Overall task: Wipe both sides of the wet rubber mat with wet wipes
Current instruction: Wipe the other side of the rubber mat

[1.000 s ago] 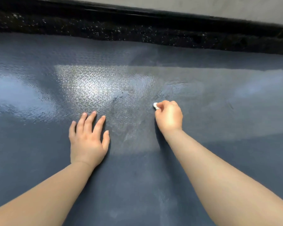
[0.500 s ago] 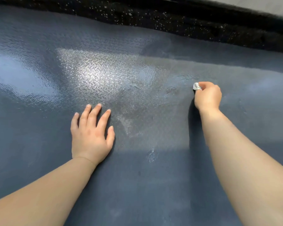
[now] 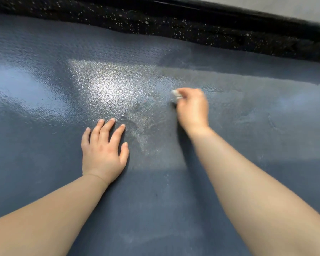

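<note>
Rubber mat point(image 3: 44, 182) — dark, textured, wet-glossy, laid flat to its far edge. Judged heavy, floppy, slippery; best lifted by an edge. Left hand point(image 3: 103, 150) is pressed flat on it, fingers straight. Wet wipe point(image 3: 175, 95) — a wad pinched in the curled right hand point(image 3: 192, 109), mid-mat.

Readable text: none.
Rubber mat point(image 3: 44, 163): embossed tread pattern and wet sheen only; no lettering legible.
Wet wipe point(image 3: 175, 95): small blurred wad pinched in the right hand point(image 3: 192, 109); no print can be made out.
Dark speckled strip point(image 3: 174, 28): pale flecks, not characters.
</note>
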Motion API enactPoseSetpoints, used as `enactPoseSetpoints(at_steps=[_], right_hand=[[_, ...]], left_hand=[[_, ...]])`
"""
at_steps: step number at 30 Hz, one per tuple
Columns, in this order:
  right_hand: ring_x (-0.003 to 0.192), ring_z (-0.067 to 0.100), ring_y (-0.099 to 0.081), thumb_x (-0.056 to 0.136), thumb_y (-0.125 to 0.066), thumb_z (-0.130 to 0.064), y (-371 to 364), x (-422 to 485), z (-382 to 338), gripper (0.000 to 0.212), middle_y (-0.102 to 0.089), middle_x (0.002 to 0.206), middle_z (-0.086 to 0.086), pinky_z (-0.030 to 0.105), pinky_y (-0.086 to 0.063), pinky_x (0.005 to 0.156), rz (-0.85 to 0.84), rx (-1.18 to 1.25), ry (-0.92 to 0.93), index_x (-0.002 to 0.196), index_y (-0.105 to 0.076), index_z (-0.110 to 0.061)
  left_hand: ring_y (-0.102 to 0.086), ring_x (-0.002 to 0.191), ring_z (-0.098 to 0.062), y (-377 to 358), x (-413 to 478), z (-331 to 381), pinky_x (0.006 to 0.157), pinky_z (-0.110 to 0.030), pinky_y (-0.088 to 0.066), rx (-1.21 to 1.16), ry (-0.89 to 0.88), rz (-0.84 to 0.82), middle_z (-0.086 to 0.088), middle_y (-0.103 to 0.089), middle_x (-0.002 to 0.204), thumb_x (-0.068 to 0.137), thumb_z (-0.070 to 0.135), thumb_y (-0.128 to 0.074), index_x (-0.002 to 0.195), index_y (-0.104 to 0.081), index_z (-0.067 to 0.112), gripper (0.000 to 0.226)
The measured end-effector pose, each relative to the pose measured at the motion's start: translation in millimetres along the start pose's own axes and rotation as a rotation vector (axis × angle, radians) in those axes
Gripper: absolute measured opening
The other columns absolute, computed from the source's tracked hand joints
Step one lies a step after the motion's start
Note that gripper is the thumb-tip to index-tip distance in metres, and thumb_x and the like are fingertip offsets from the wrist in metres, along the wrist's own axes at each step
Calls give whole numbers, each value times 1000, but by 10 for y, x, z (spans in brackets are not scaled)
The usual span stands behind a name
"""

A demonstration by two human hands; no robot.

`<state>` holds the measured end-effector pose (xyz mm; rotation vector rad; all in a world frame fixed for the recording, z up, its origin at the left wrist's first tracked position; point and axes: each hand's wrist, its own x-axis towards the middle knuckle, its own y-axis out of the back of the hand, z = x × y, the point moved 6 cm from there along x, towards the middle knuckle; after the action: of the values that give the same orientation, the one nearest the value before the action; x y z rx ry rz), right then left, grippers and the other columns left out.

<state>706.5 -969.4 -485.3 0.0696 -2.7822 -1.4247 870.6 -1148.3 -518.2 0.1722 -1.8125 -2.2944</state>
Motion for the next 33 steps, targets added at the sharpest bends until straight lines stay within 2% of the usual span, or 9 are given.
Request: enactPoseSetpoints(at_steps=[4, 6, 12, 15, 20, 22, 25, 29, 33], right_hand=[[115, 32, -48, 93, -46, -10, 522, 252, 954, 30, -49, 125, 13, 30, -37, 91, 137, -130, -436, 118, -61, -16], [114, 34, -46, 91, -45, -5, 429, 207, 922, 32, -49, 124, 14, 32, -37, 88, 123, -179, -464, 118, -61, -14], [103, 31, -48, 87, -48, -2, -626, -298, -392, 35, -56, 111, 12, 27, -32, 84, -200, -193, 178, 114, -64, -16], [102, 29, -52, 87, -52, -1, -682, -383, -596, 29, -58, 107, 12, 26, -35, 88, -258, -2, 256, 110, -66, -13], [95, 17, -57, 88, -49, 3, 206, 327, 89, 28, -54, 114, 15, -9, -26, 72, 158, 133, -82, 108, -67, -6], [100, 17, -54, 91, -47, -1, 392, 514, 454, 28, -50, 122, 12, -10, -25, 66, 236, 104, -267, 112, -65, -8], [109, 23, -55, 91, -44, -1, 304, 634, 638, 33, -53, 126, 11, 7, -31, 79, 182, -20, -389, 115, -64, -11], [102, 32, -55, 84, -48, 5, -410, 307, -170, 33, -58, 112, 17, 23, -37, 90, 30, -14, -62, 105, -70, -6], [91, 34, -55, 77, -57, 4, -989, -279, -997, 27, -60, 98, 18, 34, -40, 84, -194, 59, 297, 98, -72, -4]], left_hand=[[-52, 118, -37, 55, 124, -2, 98, -52, -33, -24, 18, -7, -15, -59, 124, 80, 40, -35, 113, -66, 10, 55], [-52, 115, -36, 83, 286, -24, 96, -48, -33, -6, 8, 8, -15, -58, 123, 81, 39, -35, 114, -65, 9, 54], [-26, 137, -33, -60, 673, -317, 108, -48, -17, 41, 192, -23, -13, -39, 145, 92, 37, -42, 136, -48, 14, 50], [-26, 137, -34, -100, 658, -328, 108, -49, -15, 54, 185, 1, -14, -40, 144, 86, 42, -35, 137, -48, 14, 59], [-27, 136, -35, -93, 673, -326, 107, -50, -17, 61, 189, -13, -15, -41, 143, 85, 42, -34, 135, -50, 13, 60], [-28, 135, -35, -92, 666, -321, 107, -51, -18, 58, 188, -12, -15, -42, 142, 84, 42, -33, 134, -51, 12, 60], [-29, 135, -35, -87, 668, -316, 107, -52, -18, 53, 188, -13, -15, -43, 141, 84, 44, -31, 133, -51, 13, 62], [-29, 135, -36, -67, 674, -301, 106, -52, -18, 33, 188, -4, -16, -43, 141, 83, 45, -28, 132, -52, 12, 64], [-32, 134, -37, -38, 668, -286, 106, -53, -20, 20, 185, 12, -17, -45, 140, 82, 44, -27, 131, -54, 10, 65]])
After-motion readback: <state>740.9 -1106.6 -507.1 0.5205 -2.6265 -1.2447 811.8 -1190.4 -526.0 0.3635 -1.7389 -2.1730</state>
